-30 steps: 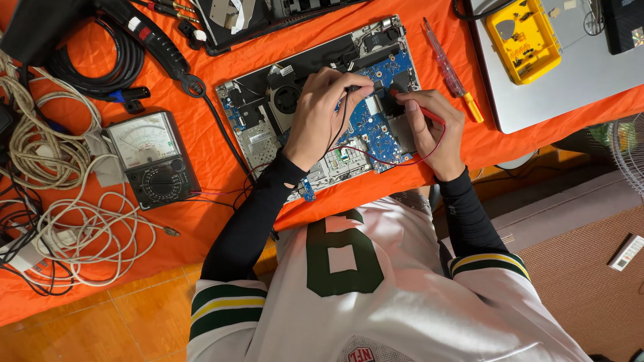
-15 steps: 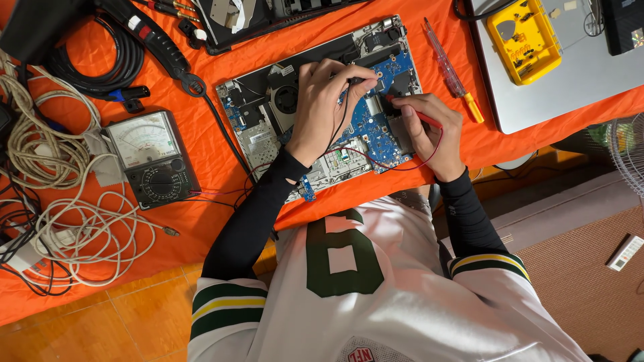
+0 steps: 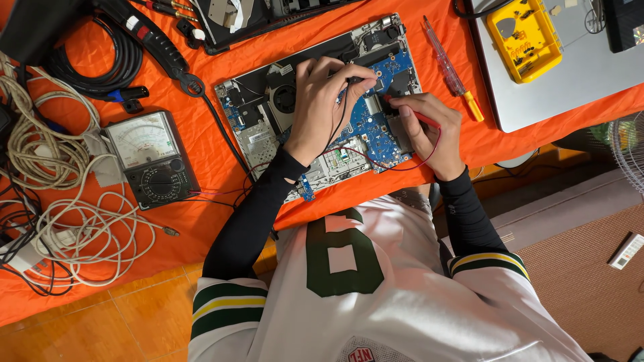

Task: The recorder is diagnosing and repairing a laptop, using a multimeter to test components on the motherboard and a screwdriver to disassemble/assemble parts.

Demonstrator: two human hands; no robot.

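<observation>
Hands work over the open laptop (image 3: 315, 114) on the orange table (image 3: 201, 201). Left hand (image 3: 322, 100) pinches a black probe (image 3: 353, 80) on the blue board (image 3: 376, 121). Right hand (image 3: 426, 131) pinches a red probe (image 3: 410, 112) beside it. Left of the laptop lies a meter (image 3: 151, 157).

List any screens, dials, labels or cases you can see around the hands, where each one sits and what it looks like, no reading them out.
Analog multimeter: left on the orange cloth, black body, pale dial face, round selector knob.
Yellow parts case: top right, on a closed silver laptop, rectangular with compartments.
White remote: far right on the brown surface, slim, with rows of small buttons.
Open laptop board: under both hands, blue, no working screen visible.
</observation>
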